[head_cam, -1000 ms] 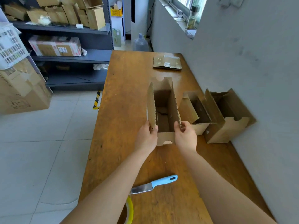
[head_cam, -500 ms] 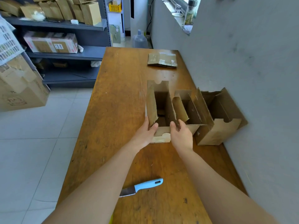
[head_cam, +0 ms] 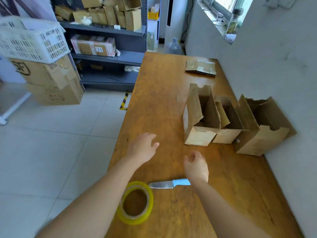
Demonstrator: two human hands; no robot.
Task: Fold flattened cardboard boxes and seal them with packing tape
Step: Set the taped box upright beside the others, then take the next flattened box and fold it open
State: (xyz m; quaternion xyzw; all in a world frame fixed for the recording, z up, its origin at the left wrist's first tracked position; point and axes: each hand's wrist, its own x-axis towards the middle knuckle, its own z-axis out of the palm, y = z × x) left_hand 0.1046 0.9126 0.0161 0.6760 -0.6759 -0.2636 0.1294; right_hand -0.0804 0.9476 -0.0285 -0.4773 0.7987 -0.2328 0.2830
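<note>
cardboard boxes stand in a row of three along the right edge of the desk point(head_cam: 163, 100), flaps up and tops unsealed: the first box point(head_cam: 199, 137) on the left, the middle box point(head_cam: 226, 134) touching it, and the third box point(head_cam: 260, 143) against the wall. both hands are on the near side of that row and apart from it. the left hand point(head_cam: 142, 148) hovers over the desk toward its left edge, fingers relaxed and slightly spread, thumb out, holding nothing; the first box stands ahead of it and to its right, clear of the fingertips. the right hand point(head_cam: 196, 166) is closer to the person, a little blurred, fingers loosely curled with nothing in them; the first box is straight ahead of it, untouched. a flattened cardboard piece point(head_cam: 200, 67) lies at the far right corner of the desk, well apart from either hand. the yellow tape roll point(head_cam: 137, 219) lies flat near the left edge, between the two forearms and nearer the person than both hands. a knife with a blue handle point(head_cam: 169, 184) lies just beyond the roll, blade tip at the roll's rim, handle end hidden under the right wrist.
</note>
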